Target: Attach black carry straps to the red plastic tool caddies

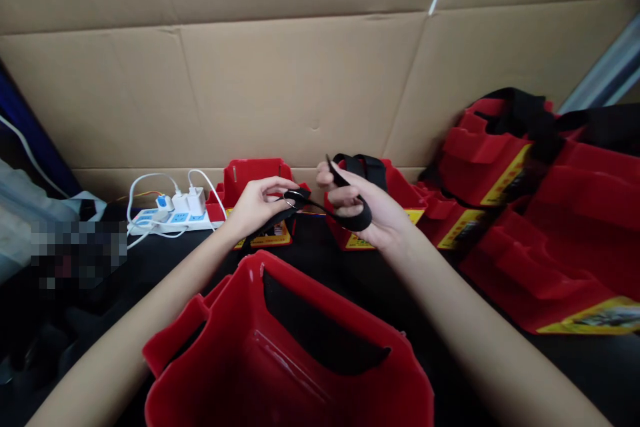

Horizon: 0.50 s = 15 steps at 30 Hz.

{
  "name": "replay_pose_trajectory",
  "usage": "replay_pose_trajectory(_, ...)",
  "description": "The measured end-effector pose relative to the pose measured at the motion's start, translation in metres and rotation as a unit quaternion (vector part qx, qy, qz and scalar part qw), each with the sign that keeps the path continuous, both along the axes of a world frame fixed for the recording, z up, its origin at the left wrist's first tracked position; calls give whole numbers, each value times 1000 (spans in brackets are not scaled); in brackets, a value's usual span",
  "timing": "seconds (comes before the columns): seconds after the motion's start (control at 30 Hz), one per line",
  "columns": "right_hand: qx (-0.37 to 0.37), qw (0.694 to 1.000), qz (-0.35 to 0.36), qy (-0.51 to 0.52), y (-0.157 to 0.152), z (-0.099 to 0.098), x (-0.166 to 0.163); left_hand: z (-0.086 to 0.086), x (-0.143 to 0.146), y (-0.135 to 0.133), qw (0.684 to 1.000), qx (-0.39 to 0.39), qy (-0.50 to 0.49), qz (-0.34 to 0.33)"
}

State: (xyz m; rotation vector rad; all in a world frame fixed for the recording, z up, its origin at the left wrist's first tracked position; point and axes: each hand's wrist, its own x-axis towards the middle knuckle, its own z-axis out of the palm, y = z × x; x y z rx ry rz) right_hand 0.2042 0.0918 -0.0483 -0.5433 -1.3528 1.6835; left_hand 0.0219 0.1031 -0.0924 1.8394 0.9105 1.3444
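My left hand [265, 203] pinches a metal ring [291, 197] at the end of a black strap [345, 217]. The strap runs across to my right hand [353, 200], whose curled fingers hold its looped free end. Below both hands, close to me, stands a red plastic bin [295, 347] with its open top facing up. Black webbing [320, 330] lies against its far inner wall, passing through slots there. Whether this webbing joins the strap in my hands is hidden.
Behind my hands stand two red bins with yellow labels, one left [255, 177] and one right [400, 187]. More red bins [565, 240] with black straps are stacked at right. A white power strip [175, 220] with plugged chargers lies at left. A cardboard wall [300, 80] closes the back.
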Motion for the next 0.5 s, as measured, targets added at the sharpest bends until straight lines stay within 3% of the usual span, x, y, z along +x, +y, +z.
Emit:
replay_pose_trajectory(0.13, 5, 990, -68, -123, 11, -12, -4, 1, 1, -1, 1000, 15, 9, 26)
replay_pose_trajectory(0.3, 75, 966, -53, -240, 13, -22, -5, 1, 3, -2, 998, 20, 35, 57)
replay_pose_trajectory(0.5, 128, 955, -12, -269, 9, -21, -4, 0, 6, -3, 994, 16, 23, 102)
